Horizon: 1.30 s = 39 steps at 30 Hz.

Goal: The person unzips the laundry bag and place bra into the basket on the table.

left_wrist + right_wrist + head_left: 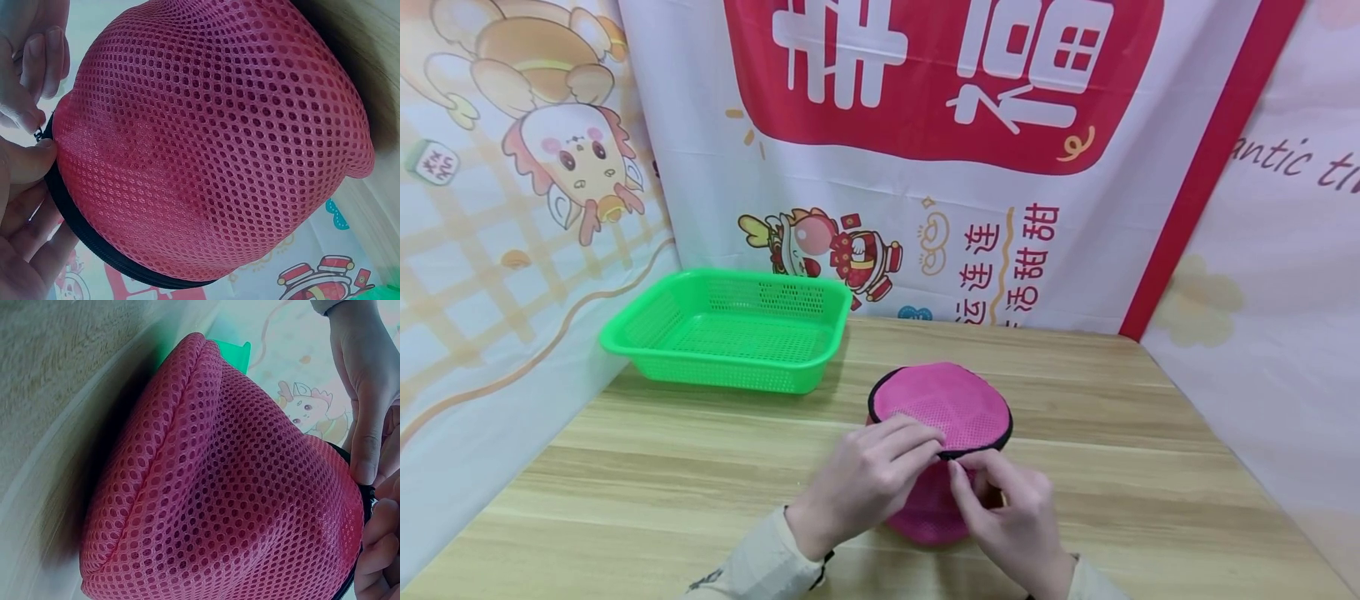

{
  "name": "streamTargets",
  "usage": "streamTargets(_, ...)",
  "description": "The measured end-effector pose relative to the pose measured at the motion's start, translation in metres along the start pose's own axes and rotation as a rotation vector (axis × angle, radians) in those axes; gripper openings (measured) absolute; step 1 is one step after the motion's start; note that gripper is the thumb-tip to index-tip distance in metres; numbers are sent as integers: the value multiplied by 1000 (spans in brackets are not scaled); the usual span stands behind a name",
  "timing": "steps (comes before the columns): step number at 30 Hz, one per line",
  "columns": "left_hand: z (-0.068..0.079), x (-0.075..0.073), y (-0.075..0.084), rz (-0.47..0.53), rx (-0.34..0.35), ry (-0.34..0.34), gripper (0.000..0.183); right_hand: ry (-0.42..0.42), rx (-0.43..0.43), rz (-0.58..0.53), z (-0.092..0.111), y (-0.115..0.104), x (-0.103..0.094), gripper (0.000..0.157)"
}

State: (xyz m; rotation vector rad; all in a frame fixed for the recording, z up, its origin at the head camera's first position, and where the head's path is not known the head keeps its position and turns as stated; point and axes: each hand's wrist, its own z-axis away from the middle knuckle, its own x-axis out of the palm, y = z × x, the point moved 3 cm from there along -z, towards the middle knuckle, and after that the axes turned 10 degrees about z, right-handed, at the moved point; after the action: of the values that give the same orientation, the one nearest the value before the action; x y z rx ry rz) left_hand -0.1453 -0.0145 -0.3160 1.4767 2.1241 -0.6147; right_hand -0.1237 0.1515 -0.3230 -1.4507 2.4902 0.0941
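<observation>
We list one pink mesh bag (pixel 966 400), upright on the counter (pixel 715 450), nearer us and to the right of the green basket (pixel 722 370), its black rim (pixel 119 265) pinched by the left grip (pixel 874 468), its zipper pull (pixel 39 134) by the right grip (pixel 1018 508).

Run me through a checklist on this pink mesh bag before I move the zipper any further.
1. Pink mesh bag standing on the table: ok, its top faces up.
2. Top panel lying over the opening: ok, it covers the top in the head view.
3. Left hand steadying the black zipper band: ok, thumb and fingers hold its edge.
4. Right hand at the zip pull: ok, fingertips pinch there.
5. Zipper closed all round: cannot tell, hands cover part of it.
6. Green basket out of the way: ok, apart from the bag.
</observation>
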Motion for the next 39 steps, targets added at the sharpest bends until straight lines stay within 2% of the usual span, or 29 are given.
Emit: streamTargets(39, -1, -2, 1, 1, -10, -1, 18, 21, 84, 86, 3, 2, -7, 14)
